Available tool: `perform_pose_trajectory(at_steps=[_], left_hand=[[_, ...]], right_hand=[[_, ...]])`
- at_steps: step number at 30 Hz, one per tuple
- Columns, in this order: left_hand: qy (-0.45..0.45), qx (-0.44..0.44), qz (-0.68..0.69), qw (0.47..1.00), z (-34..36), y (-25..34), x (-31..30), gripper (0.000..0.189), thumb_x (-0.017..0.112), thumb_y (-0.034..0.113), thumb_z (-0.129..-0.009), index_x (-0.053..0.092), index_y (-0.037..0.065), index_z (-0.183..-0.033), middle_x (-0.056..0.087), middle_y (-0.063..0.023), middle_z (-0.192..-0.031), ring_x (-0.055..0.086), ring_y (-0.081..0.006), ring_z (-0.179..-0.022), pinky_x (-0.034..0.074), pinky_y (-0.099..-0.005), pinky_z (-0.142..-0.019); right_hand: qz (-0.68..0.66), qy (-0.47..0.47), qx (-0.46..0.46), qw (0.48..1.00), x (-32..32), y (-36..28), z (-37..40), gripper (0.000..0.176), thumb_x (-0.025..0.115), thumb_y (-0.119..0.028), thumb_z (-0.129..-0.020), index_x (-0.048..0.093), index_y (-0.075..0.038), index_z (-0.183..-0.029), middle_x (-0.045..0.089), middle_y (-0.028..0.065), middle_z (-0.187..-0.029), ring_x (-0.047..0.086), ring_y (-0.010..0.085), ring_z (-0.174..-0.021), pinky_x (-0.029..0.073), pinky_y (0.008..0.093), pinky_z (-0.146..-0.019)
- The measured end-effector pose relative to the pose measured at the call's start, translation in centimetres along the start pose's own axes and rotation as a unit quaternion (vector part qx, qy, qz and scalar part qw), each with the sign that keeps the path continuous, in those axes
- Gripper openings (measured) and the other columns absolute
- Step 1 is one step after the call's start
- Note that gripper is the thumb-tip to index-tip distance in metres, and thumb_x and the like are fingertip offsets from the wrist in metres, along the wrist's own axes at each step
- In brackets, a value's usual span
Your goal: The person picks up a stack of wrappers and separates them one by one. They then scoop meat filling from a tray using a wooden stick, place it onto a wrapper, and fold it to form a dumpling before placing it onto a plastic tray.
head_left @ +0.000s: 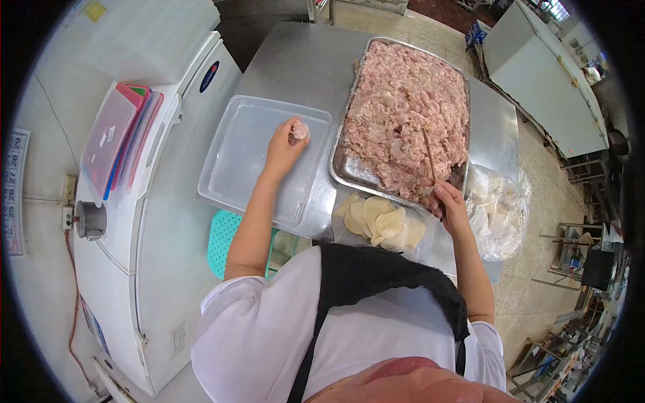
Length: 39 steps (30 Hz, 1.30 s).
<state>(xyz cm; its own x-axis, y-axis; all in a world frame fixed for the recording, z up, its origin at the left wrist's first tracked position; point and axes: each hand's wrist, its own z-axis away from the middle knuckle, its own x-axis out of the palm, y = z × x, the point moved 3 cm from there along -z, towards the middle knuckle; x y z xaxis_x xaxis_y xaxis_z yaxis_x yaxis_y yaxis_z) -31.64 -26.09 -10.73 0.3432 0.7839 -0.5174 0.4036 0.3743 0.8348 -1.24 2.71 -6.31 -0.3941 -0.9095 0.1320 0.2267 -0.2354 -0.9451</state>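
Note:
Over the clear plastic tray (262,171), my left hand (285,149) is closed around a small meat-filled dumpling (300,131), its pinkish filling facing up. My right hand (451,203) grips a thin wooden stick (428,149) at the near right corner of a metal pan (355,176). A large mound of raw ground meat (410,111) fills most of that pan, and the stick lies against it. Round pale dumpling wrappers (384,221) are spread in an overlapping pile just in front of the pan, close to my body.
A steel table (289,57) carries the tray and pan. A clear plastic bag (498,211) with pale contents lies at the right. On the left stands a white freezer (181,195) with colored plastic lids (121,141). A turquoise basket (223,242) sits below the table edge.

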Motion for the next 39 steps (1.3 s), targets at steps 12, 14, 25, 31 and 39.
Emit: perform_pose_trajectory(at_steps=[12,14,25,31,39], left_hand=[[-0.071,-0.031,-0.117,0.99,-4.3,1.4,4.4,0.092,0.076,0.01,-0.079,0.022,0.013,-0.153,0.066,-0.02,-0.108,0.067,-0.0337,-0.092,0.053,-0.0412,-0.081],[-0.065,-0.006,-0.13,0.989,-4.4,1.0,4.7,0.091,0.075,0.01,-0.079,0.022,0.013,-0.153,0.066,-0.0205,-0.11,0.066,-0.0344,-0.093,0.052,-0.0409,-0.082],[0.006,0.101,-0.034,0.994,-3.7,-1.2,5.3,0.048,0.073,0.003,-0.079,0.054,0.005,-0.123,0.061,-0.0157,-0.108,0.064,-0.0314,-0.091,0.052,-0.0389,-0.081],[0.004,0.079,-0.051,0.996,-3.7,-0.9,5.2,0.046,0.069,0.0,-0.081,0.054,0.005,-0.123,0.061,-0.0155,-0.107,0.064,-0.0285,-0.09,0.053,-0.0376,-0.076],[0.036,-0.005,-0.041,0.999,-4.2,-1.2,5.3,0.054,0.065,0.0,-0.084,0.046,0.007,-0.133,0.064,-0.0129,-0.097,0.066,-0.0286,-0.082,0.053,-0.0386,-0.075]], right_hand=[[-0.018,0.039,-0.002,0.999,-0.2,0.4,0.0,0.027,0.056,-0.025,-0.099,0.065,-0.003,-0.112,0.048,-0.0032,-0.063,0.037,0.0054,-0.049,0.027,0.021,-0.043],[-0.017,0.05,-0.006,0.999,-0.2,0.3,0.1,0.027,0.056,-0.025,-0.099,0.065,-0.003,-0.112,0.048,-0.0032,-0.063,0.037,0.0054,-0.048,0.027,0.021,-0.043],[0.007,0.061,-0.002,0.998,0.4,-0.2,0.2,0.028,0.063,-0.02,-0.095,0.066,-0.003,-0.117,0.048,-0.0052,-0.065,0.038,0.0039,-0.051,0.028,0.0198,-0.044],[0.033,0.059,0.003,0.998,0.6,-0.2,0.1,0.029,0.062,-0.021,-0.097,0.066,-0.003,-0.119,0.048,-0.0068,-0.066,0.038,0.0035,-0.052,0.028,0.02,-0.046],[0.166,0.033,0.021,0.985,0.0,-1.8,1.5,0.033,0.056,-0.027,-0.101,0.065,-0.005,-0.123,0.053,-0.0049,-0.069,0.047,0.0067,-0.061,0.039,0.0222,-0.054]])
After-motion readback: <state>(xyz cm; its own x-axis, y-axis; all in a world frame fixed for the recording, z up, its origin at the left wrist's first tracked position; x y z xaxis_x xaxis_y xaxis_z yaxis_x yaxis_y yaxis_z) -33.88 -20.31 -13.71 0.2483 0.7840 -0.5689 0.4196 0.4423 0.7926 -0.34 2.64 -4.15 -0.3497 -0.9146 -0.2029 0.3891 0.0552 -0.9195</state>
